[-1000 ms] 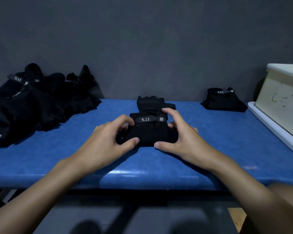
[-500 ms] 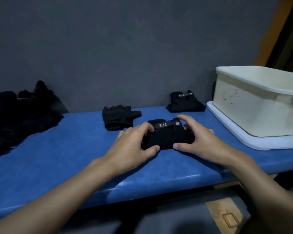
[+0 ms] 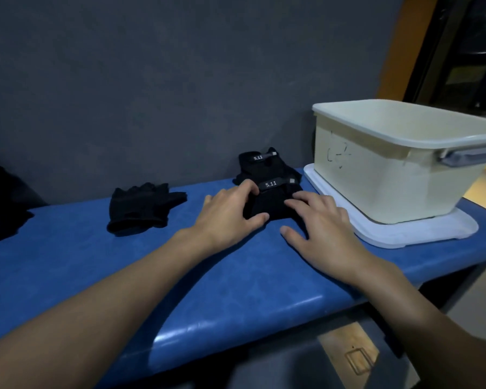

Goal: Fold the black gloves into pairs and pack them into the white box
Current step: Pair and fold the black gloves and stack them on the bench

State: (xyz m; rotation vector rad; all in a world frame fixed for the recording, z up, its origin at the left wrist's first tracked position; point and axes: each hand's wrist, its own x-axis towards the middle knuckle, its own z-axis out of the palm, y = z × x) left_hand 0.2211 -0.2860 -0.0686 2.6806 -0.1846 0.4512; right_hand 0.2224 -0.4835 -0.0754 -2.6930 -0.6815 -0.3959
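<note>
A folded pair of black gloves [image 3: 274, 202] with a "5.11" strap lies on the blue bench, just left of the white box [image 3: 376, 175]. My left hand [image 3: 227, 217] grips its left side, thumb at the near edge. My right hand [image 3: 320, 223] rests on its right side, fingers on top and thumb on the bench. Right behind it sits another folded pair [image 3: 264, 167], against the wall. A single loose black glove [image 3: 143, 209] lies flat further left. The inside of the box is hidden from this angle.
The box stands on a white lid [image 3: 399, 234] at the bench's right end and has a grey handle [image 3: 472, 155]. A heap of black gloves [image 3: 0, 209] sits at the far left. A grey wall [image 3: 180, 94] runs behind the blue bench [image 3: 208, 290].
Both hands have slid the folded pair to the right along the bench, up to the other folded pair beside the box. The loose glove stayed behind, and my view turned right.
</note>
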